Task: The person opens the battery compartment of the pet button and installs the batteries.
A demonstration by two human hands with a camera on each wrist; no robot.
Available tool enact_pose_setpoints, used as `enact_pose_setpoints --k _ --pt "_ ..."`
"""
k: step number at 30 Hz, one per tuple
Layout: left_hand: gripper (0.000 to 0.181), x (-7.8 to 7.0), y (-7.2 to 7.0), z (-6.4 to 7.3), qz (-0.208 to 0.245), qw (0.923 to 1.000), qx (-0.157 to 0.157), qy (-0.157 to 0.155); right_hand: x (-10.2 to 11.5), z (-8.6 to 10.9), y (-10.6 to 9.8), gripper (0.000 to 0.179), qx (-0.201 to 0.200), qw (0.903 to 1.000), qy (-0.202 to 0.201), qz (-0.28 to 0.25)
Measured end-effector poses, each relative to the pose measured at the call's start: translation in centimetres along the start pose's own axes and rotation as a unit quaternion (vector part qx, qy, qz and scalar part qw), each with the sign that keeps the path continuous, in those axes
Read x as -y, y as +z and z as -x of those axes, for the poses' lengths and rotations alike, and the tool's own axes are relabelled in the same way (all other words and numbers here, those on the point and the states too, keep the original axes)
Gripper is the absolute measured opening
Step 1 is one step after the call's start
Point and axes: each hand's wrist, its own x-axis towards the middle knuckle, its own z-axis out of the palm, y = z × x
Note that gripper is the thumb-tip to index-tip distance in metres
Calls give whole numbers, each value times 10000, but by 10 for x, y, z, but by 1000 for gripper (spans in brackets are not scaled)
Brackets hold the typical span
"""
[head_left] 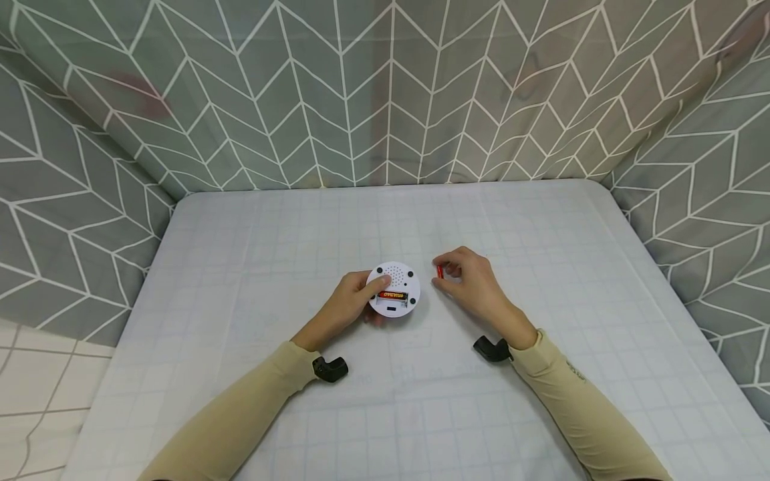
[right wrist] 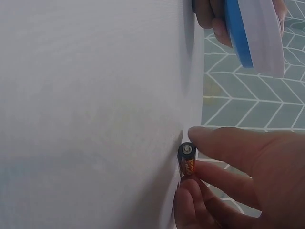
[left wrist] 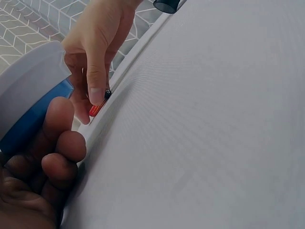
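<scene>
My left hand (head_left: 349, 295) grips a round white device (head_left: 398, 271) with its thumb on the upward face. That face carries small speaker holes and dark feet, and its open battery compartment (head_left: 392, 308) has one red and black battery (head_left: 394, 295) lying in it. A blue band (left wrist: 29, 119) runs along the device's underside in the left wrist view. To the right, my right hand (head_left: 475, 280) pinches a second battery (right wrist: 188, 160) between thumb and fingers, a short gap from the device. Its metal end faces the right wrist camera.
A pale cloth (head_left: 289, 254) with a faint grid covers the table. Grey curtains (head_left: 361, 93) with white zigzag lines hang behind it and at both sides. Black wrist cameras (head_left: 330, 369) stick out from both sleeves. White floor tiles (head_left: 45, 387) show at the lower left.
</scene>
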Motion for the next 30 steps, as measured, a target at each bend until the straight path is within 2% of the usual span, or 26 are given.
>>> enact_pose_setpoints --k 14,30 --pt "40 1 1 -1 42 10000 -29 1 3 2 -1 22 200 9995 -225 58" --pt "40 1 0 1 83 9999 15 80 9 3 1 29 -461 9962 -735 -68"
